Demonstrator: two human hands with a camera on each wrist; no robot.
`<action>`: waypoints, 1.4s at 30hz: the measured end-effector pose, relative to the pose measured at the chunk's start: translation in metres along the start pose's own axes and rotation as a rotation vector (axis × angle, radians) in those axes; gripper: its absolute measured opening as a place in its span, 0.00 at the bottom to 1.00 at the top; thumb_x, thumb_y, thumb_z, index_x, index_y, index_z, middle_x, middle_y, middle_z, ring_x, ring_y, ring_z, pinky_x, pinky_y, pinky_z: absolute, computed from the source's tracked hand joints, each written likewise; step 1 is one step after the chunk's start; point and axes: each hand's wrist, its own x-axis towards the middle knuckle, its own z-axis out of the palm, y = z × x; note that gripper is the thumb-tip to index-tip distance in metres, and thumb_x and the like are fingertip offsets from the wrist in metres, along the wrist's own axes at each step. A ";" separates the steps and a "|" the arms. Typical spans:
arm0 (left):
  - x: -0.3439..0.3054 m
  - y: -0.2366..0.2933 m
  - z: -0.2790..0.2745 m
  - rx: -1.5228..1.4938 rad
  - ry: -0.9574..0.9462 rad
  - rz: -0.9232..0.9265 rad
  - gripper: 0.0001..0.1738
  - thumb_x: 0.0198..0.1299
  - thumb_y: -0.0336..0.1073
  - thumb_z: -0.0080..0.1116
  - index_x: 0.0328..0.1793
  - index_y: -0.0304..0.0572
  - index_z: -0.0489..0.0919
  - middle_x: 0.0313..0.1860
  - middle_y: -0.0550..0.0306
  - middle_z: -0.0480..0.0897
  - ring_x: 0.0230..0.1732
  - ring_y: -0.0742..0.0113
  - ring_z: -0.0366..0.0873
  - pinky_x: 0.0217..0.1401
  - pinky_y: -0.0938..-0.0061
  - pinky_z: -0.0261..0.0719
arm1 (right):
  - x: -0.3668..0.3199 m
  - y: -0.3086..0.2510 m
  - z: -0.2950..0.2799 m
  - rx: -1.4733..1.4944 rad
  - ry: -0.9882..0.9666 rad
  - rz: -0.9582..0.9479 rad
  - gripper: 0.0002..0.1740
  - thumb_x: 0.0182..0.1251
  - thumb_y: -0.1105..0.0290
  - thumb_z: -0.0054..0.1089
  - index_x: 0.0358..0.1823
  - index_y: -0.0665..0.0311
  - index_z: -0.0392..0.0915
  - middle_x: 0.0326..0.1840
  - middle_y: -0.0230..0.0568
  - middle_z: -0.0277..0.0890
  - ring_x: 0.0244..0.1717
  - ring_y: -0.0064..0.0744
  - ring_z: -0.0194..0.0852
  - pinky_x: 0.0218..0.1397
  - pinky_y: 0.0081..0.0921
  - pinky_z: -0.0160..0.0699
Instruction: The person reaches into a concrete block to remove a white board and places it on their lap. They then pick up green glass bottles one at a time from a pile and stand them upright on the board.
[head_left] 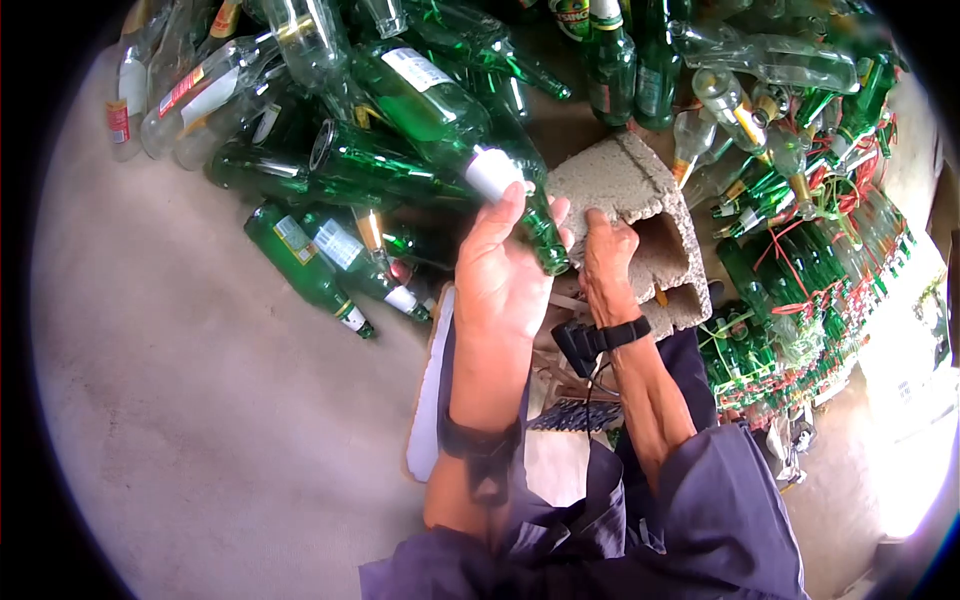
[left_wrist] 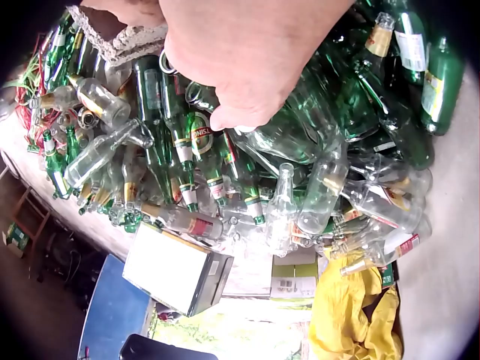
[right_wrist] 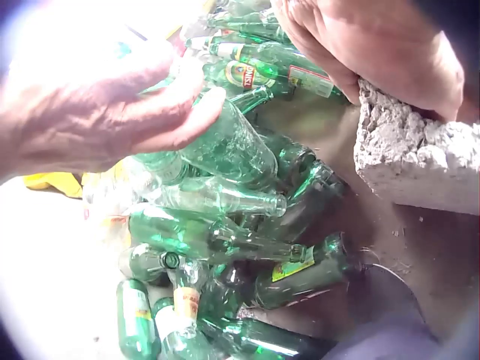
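Observation:
My left hand [head_left: 505, 265], palm turned up, holds a green glass bottle [head_left: 425, 105] by its neck. The thumb lies near a white neck label [head_left: 493, 174], and the bottle's mouth points down toward me. In the right wrist view, the left hand [right_wrist: 112, 112] shows beside the bottle pile. My right hand [head_left: 610, 255] has its fingers curled on a rough concrete block [head_left: 625, 165] with hollow cells. From the right wrist, that hand [right_wrist: 382, 49] grips the block's broken edge [right_wrist: 412, 150]. Part of the held bottle's neck is hidden by the left hand.
Green and clear bottles [head_left: 370, 165] lie heaped in front of me. Two labelled green bottles [head_left: 300, 255] rest on the floor at left. Bundled bottles tied with red string [head_left: 800, 270] stand at right. A yellow cloth or bag [left_wrist: 337, 307] and a box [left_wrist: 176, 266] are beyond the pile.

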 end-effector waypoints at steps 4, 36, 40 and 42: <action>0.002 -0.001 -0.005 -0.059 -0.045 -0.037 0.11 0.68 0.35 0.60 0.48 0.34 0.78 0.47 0.47 0.80 0.55 0.44 0.77 0.51 0.54 0.79 | 0.002 -0.008 -0.016 -0.098 -0.201 0.022 0.15 0.59 0.68 0.65 0.24 0.77 0.78 0.21 0.35 0.76 0.20 0.25 0.69 0.25 0.28 0.69; 0.004 -0.014 0.000 -0.086 -0.093 -0.009 0.13 0.69 0.38 0.59 0.51 0.34 0.77 0.49 0.46 0.79 0.59 0.41 0.73 0.54 0.52 0.75 | 0.063 -0.025 -0.059 -0.951 -0.562 -0.960 0.24 0.42 0.80 0.52 0.47 0.73 0.75 0.33 0.61 0.77 0.36 0.64 0.77 0.40 0.51 0.77; 0.002 -0.013 -0.001 -0.047 -0.092 -0.011 0.14 0.70 0.39 0.58 0.51 0.35 0.77 0.50 0.47 0.79 0.60 0.41 0.72 0.54 0.51 0.73 | 0.062 -0.028 -0.058 -0.902 -0.588 -0.970 0.26 0.43 0.79 0.52 0.50 0.75 0.75 0.39 0.63 0.77 0.40 0.67 0.77 0.43 0.51 0.77; 0.004 -0.014 -0.006 -0.033 -0.126 -0.019 0.14 0.70 0.39 0.57 0.52 0.36 0.76 0.51 0.45 0.79 0.60 0.40 0.72 0.54 0.51 0.73 | 0.064 -0.029 -0.061 -0.886 -0.584 -0.971 0.27 0.43 0.79 0.51 0.50 0.76 0.75 0.40 0.64 0.78 0.40 0.67 0.77 0.44 0.51 0.78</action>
